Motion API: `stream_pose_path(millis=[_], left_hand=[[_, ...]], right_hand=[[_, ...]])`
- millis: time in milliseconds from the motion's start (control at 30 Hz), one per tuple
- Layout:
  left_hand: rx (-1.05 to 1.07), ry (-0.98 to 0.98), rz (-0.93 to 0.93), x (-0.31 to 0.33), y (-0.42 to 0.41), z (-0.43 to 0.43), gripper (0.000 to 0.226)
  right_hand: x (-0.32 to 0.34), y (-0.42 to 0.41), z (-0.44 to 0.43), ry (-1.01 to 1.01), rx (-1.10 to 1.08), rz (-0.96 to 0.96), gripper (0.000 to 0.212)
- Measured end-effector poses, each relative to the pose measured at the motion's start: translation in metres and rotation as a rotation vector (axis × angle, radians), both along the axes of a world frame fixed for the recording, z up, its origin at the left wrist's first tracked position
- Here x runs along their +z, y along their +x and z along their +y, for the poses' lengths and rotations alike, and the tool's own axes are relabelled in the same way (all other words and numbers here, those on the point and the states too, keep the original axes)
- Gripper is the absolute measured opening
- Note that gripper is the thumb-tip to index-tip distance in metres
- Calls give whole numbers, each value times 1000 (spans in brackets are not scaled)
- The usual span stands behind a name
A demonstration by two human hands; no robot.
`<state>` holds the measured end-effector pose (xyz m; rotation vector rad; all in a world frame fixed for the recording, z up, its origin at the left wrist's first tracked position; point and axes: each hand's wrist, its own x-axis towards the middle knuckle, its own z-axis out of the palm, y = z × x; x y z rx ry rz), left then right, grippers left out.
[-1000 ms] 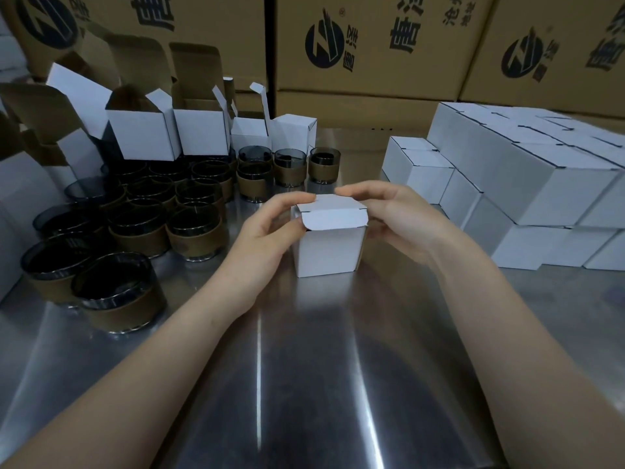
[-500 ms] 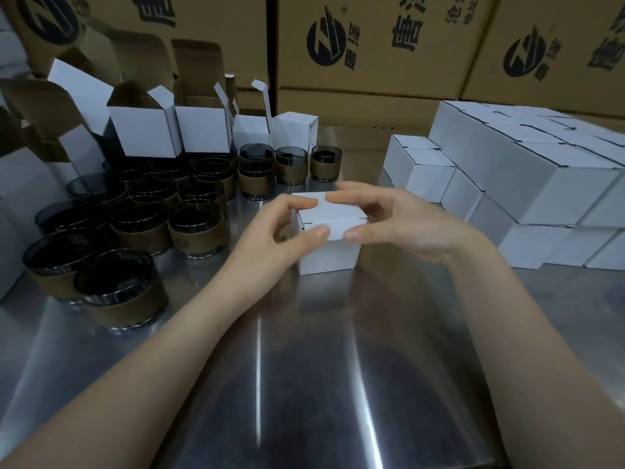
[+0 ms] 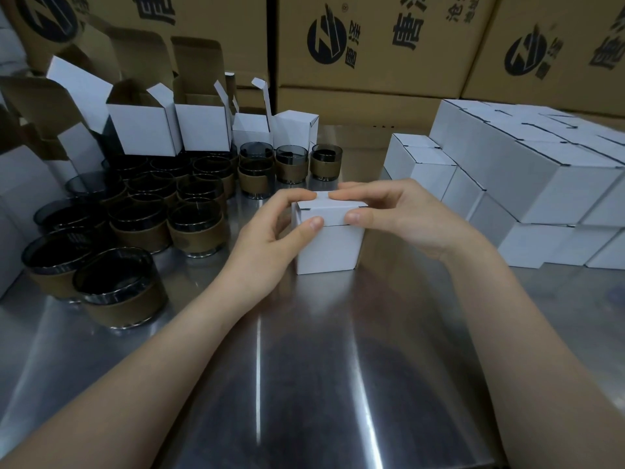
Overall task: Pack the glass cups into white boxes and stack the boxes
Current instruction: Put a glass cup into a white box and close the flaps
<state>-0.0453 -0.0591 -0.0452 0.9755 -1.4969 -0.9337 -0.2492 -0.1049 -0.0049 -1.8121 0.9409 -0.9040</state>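
At the centre of the frame a small white box (image 3: 326, 245) stands on the steel table (image 3: 304, 367); the left hand (image 3: 270, 238) and the right hand (image 3: 406, 218) both pinch its lid, forefingers lying on top and thumbs pressing the front flap, whose lower edge shows as a dark seam, so it looks not quite tucked home. The thin card is probably light and gives under a squeeze, while any glass inside would add weight and be breakable; it is best lifted by its two side walls, low down, not by the lid. Whether a cup is inside cannot be seen; fingers hide the box's far edge. At the left, tinted glass cups (image 3: 199, 228) with brown bands crowd together, those at the back dark and hard to count; open white boxes (image 3: 145, 130) stand behind them at upper left. The stack of closed boxes (image 3: 527, 184) runs off the right edge; the brown cartons (image 3: 365, 45) are cut off at the top.
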Motion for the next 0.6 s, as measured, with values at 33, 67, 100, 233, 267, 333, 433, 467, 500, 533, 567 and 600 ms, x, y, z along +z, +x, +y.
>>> stream_pose_path(millis=[33,67,100,233,267,333,433,467,500,533,567,600], left_hand=[[0,2,-3,0,0,0,24],[-2,4,-7,1,0,0,24],[-4,6,-10,1,0,1,24],[-8,12,-22,2,0,1,24],[-4,12,-33,2,0,1,24],[9,11,-57,2,0,1,24],[22,12,-72,2,0,1,23],[25,12,-78,2,0,1,23],[28,12,-85,3,-1,2,24],[32,13,-90,3,-1,2,27],[37,14,-93,3,-2,3,29],[38,14,-96,4,-2,4,30]], right_hand=[[0,0,0,-5,0,2,29],[0,1,0,-8,-3,4,29],[0,1,-1,-11,-9,2,30],[0,1,-1,-18,-17,9,31],[-1,1,-1,-19,-18,13,32],[-1,1,-2,-21,-17,10,32],[-1,2,-1,-25,-14,4,29],[-1,2,0,-25,-15,2,28],[-1,2,0,-26,-17,0,27],[-1,3,0,-27,-21,-2,26],[-1,3,0,-30,-25,-2,26],[-1,3,0,-34,-28,0,26]])
